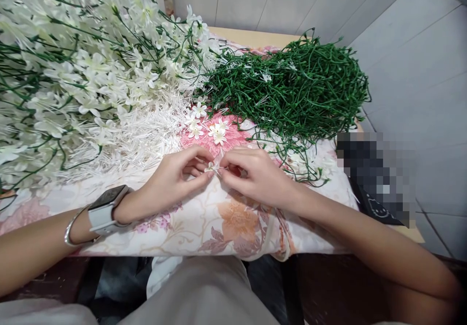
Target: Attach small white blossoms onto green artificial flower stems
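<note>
My left hand (pixel 178 176) and my right hand (pixel 251 174) meet fingertip to fingertip over a floral cloth (pixel 204 223). Both pinch one small white artificial flower piece (pixel 212 168) between thumb and fingers. My left wrist carries a white smartwatch (pixel 105 209) and a thin silver bangle (pixel 71 227). Just beyond my fingers lie a few loose white flower heads (pixel 207 125) on the cloth's pink patch.
A big heap of finished white flower sprays (pixel 80 72) fills the left. White plastic stamen pieces (pixel 146 135) lie beside it. A pile of bare green stems (pixel 292 86) covers the far right. A tiled wall (pixel 412 72) stands at the right, with a blurred dark object (pixel 375 174) by the table edge.
</note>
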Demonstrator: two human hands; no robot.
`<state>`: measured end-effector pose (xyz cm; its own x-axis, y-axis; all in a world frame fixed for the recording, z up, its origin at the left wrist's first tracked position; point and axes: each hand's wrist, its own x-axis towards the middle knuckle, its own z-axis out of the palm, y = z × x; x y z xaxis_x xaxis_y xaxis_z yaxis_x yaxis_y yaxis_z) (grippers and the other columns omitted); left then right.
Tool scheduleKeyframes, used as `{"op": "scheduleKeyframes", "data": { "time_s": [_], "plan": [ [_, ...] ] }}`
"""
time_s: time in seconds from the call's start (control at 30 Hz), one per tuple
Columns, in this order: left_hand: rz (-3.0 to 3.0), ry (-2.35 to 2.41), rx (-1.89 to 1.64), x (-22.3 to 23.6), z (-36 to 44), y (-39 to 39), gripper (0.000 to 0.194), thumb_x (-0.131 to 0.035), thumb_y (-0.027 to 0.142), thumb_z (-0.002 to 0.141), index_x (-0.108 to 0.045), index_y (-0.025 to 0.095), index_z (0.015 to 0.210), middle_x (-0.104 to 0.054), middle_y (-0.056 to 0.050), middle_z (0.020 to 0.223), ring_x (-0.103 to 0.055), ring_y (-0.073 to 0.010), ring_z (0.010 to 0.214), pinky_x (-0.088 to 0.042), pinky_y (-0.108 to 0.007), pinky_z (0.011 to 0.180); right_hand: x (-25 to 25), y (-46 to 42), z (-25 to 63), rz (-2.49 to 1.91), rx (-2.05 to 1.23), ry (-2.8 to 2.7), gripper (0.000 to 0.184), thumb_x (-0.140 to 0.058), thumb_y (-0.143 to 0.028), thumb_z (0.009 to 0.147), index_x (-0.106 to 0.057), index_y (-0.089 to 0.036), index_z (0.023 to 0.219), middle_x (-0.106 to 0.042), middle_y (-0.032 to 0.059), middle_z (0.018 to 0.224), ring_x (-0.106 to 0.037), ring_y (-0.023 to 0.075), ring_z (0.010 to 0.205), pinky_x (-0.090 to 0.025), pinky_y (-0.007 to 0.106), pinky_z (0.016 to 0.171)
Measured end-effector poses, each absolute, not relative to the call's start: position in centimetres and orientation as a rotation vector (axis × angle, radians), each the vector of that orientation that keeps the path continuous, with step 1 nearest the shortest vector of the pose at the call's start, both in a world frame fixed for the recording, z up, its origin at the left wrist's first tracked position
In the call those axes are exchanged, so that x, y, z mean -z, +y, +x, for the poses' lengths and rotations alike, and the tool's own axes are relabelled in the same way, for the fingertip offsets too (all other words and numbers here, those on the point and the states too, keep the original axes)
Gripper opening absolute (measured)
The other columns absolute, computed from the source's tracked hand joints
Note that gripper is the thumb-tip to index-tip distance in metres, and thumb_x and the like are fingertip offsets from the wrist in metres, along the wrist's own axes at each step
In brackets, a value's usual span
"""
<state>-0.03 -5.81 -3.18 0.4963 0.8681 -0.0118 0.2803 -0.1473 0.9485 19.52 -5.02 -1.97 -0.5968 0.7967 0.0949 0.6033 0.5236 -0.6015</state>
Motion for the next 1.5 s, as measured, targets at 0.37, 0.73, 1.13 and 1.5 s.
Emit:
{"op": "scheduleKeyframes", "data": {
  "time_s": [0.37, 0.73, 1.13, 1.5],
  "plan": [
    [1.712, 0.966, -0.719, 3.21, -0.05, -5.77, 0.016, -0.058, 0.018, 0.084, -0.057, 0.017, 0.099, -0.065, -0.003, 0.094, -0.064, -0.0134, 0.084, -0.054, -0.021, 0.071, 2.08, -5.08, 19.39, -1.163, -0.748, -2.405, 0.015, -0.050, -0.016, 0.083, -0.058, -0.014, 0.070, -0.051, -0.0003, 0.062, -0.044, 0.0110, 0.059, -0.030, 0.023, 0.059],
    [1.616, 0.911, -0.811, 3.64, -0.24, -5.92, 0.031, -0.059, 0.017, 0.083, -0.047, 0.021, 0.112, -0.060, -0.005, 0.104, -0.064, -0.0119, 0.079, -0.055, -0.024, 0.073, 2.28, -5.44, 19.21, -1.104, -0.667, -2.324, 0.018, -0.049, -0.016, 0.085, -0.053, -0.015, 0.068, -0.050, -0.0007, 0.061, -0.044, 0.0109, 0.058, -0.031, 0.024, 0.058],
    [1.577, 0.872, -0.825, 3.38, -0.20, -6.13, 0.035, -0.059, 0.014, 0.082, -0.046, 0.023, 0.113, -0.057, -0.003, 0.106, -0.062, -0.0086, 0.074, -0.055, -0.022, 0.070, 1.97, -5.36, 19.77, -1.096, -0.786, -2.305, 0.009, -0.055, -0.016, 0.083, -0.060, -0.014, 0.090, -0.063, 0.0047, 0.084, -0.054, 0.0158, 0.078, -0.039, 0.026, 0.070],
    [1.504, 0.877, -0.804, 3.31, -0.08, -5.97, 0.038, -0.059, 0.011, 0.080, -0.045, 0.024, 0.113, -0.056, -0.003, 0.106, -0.059, -0.0064, 0.069, -0.054, -0.019, 0.066, 2.53, -5.84, 19.27, -1.081, -0.665, -2.228, 0.009, -0.052, -0.014, 0.083, -0.058, -0.015, 0.077, -0.061, 0.0029, 0.072, -0.053, 0.0143, 0.070, -0.039, 0.026, 0.067]
  ]
}}
